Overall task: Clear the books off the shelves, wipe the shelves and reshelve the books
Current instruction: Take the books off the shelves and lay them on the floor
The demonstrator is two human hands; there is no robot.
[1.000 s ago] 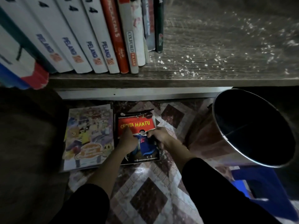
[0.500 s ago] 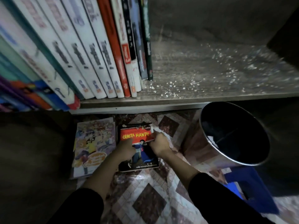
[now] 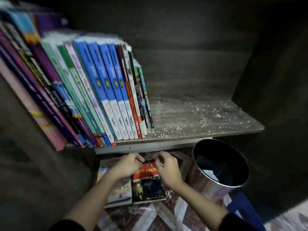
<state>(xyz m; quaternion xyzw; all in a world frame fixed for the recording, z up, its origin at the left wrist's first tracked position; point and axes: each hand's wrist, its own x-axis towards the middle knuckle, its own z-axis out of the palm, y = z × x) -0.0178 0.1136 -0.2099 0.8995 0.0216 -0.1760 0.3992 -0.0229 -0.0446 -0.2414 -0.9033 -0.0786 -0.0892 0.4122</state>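
A dim wooden bookcase: its shelf [image 3: 200, 117] is dark, grey-grained board, the bare right half scattered with white specks [image 3: 183, 125], the left half carrying a row of books [image 3: 103, 90] that lean to the left, blue, green and purple spines among them. Below the shelf lies a floor mat [image 3: 150, 217] patterned in diamonds. A shiny metal bin [image 3: 205, 184] stands tilted at the right, beside a blue stool [image 3: 245, 207]. On the mat, just under the shelf's front edge, a red-covered book [image 3: 148, 185] titled "Hantu" lies face up, side by side with a pale illustrated book [image 3: 119, 190] on its left. The person's left hand [image 3: 126, 165] and right hand [image 3: 166, 167], both in dark sleeves, meet at the red-covered book's far edge, fingers curled and pinching it there.
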